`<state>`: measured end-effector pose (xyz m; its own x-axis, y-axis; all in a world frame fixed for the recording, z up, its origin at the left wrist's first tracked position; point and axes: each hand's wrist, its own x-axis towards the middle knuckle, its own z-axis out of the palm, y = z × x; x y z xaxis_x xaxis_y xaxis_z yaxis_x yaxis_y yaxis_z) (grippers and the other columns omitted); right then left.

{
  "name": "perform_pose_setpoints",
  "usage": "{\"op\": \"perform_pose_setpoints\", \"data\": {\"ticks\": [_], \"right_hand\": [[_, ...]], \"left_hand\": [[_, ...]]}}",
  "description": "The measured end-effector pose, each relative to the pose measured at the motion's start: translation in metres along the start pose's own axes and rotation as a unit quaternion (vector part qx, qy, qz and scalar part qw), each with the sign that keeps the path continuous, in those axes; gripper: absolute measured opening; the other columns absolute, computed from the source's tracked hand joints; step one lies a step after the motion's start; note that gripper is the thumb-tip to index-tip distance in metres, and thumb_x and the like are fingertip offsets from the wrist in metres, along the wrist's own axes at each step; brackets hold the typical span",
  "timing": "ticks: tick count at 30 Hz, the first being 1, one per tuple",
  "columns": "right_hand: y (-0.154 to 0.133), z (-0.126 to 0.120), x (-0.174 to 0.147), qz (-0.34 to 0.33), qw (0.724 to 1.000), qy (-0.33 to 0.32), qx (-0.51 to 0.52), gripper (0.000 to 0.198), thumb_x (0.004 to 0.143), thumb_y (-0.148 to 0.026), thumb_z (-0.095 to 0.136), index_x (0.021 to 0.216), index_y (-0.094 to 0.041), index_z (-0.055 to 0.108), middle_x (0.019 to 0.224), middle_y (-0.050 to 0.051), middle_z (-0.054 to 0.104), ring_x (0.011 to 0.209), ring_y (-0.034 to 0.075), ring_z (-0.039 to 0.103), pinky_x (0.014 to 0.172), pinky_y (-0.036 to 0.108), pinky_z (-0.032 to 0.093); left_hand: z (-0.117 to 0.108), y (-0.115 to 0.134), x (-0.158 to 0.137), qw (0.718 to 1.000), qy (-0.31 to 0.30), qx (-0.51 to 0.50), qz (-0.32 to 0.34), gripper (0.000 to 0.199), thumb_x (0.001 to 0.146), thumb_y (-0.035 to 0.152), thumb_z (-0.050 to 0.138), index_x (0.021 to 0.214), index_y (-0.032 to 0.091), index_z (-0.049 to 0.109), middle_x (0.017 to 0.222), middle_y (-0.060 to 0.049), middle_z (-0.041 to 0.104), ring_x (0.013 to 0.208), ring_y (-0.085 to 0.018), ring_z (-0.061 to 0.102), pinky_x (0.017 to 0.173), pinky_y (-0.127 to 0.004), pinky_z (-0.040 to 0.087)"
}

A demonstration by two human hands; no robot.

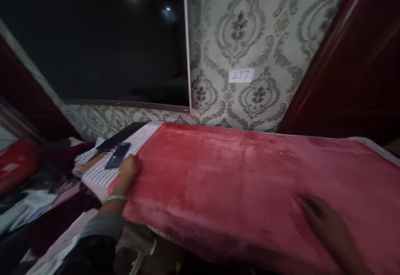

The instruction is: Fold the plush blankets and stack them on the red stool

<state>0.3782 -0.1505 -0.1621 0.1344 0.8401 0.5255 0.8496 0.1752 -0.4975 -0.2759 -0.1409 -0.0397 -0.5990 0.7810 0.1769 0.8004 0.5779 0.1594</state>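
Note:
A plush red blanket (pixel 212 171) with a striped pink, grey and white border (pixel 101 174) lies spread across a raised surface. At its left end is a flat, dark phone-like slab (pixel 118 156), resting on or just above the stripes. My left hand (pixel 128 168) is closed at the slab's right edge, beside the border; its fingertips are partly hidden. Over on the right, my right hand (pixel 318 214) is blurred by motion, its fingers reaching forward, low over or touching the red pile. I see nothing in it.
Behind the blanket hangs a large dark television (pixel 103 46) on patterned wallpaper, beside a paper label (pixel 241 75) reading 277. Piled clothes (pixel 40 212) crowd the left side, with a red bundle (pixel 18 164). Dark red wood panelling (pixel 353 71) stands at right.

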Motion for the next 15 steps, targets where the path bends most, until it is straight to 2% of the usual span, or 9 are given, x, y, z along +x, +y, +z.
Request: {"op": "perform_pose_setpoints", "data": {"ticks": [3, 6, 9, 12, 15], "right_hand": [[-0.005, -0.002, 0.0, 0.003, 0.999, -0.008, 0.036, 0.043, 0.086, -0.05, 0.042, 0.096, -0.019, 0.071, 0.101, 0.014, 0.075, 0.095, 0.031, 0.071, 0.09, 0.05, 0.057], [-0.008, -0.001, 0.001, 0.005, 0.999, -0.005, 0.042, 0.042, 0.087, -0.048, 0.042, 0.097, -0.019, 0.071, 0.103, 0.014, 0.075, 0.097, 0.031, 0.07, 0.093, 0.051, 0.055], [-0.011, 0.001, 0.0, 0.011, 0.999, -0.005, 0.043, 0.039, 0.088, -0.045, 0.042, 0.097, -0.022, 0.071, 0.105, 0.013, 0.074, 0.099, 0.031, 0.069, 0.096, 0.053, 0.053], [-0.016, 0.003, -0.001, 0.013, 0.999, -0.006, 0.034, 0.038, 0.09, -0.043, 0.041, 0.099, -0.023, 0.071, 0.107, 0.013, 0.074, 0.102, 0.031, 0.068, 0.1, 0.053, 0.051], [-0.019, 0.004, -0.002, 0.005, 1.0, -0.008, 0.018, 0.038, 0.092, -0.04, 0.04, 0.104, -0.021, 0.071, 0.11, 0.013, 0.073, 0.106, 0.03, 0.067, 0.1, 0.051, 0.05]], "left_hand": [[0.003, -0.006, 0.006, 0.998, 0.001, 0.057, -0.011, 0.045, 0.099, 0.027, 0.028, 0.121, -0.001, 0.055, 0.102, -0.029, 0.069, 0.101, -0.04, 0.069, 0.081, -0.045, 0.051], [0.006, -0.015, 0.01, 0.996, -0.021, 0.091, 0.003, 0.046, 0.099, 0.022, 0.021, 0.121, 0.001, 0.055, 0.098, -0.025, 0.07, 0.095, -0.036, 0.07, 0.078, -0.043, 0.051], [0.006, -0.009, 0.014, 0.99, 0.026, 0.133, 0.035, 0.046, 0.098, 0.018, 0.021, 0.117, 0.001, 0.059, 0.105, -0.024, 0.067, 0.101, -0.037, 0.067, 0.08, -0.045, 0.052], [0.008, 0.021, 0.016, 0.977, 0.088, 0.153, 0.117, 0.046, 0.096, 0.021, 0.029, 0.125, -0.001, 0.057, 0.124, -0.028, 0.061, 0.118, -0.04, 0.058, 0.091, -0.05, 0.049], [0.02, 0.069, 0.014, 0.968, 0.047, 0.105, 0.223, 0.054, 0.096, 0.031, 0.036, 0.136, -0.002, 0.052, 0.146, -0.028, 0.048, 0.136, -0.038, 0.045, 0.107, -0.049, 0.041]]}}
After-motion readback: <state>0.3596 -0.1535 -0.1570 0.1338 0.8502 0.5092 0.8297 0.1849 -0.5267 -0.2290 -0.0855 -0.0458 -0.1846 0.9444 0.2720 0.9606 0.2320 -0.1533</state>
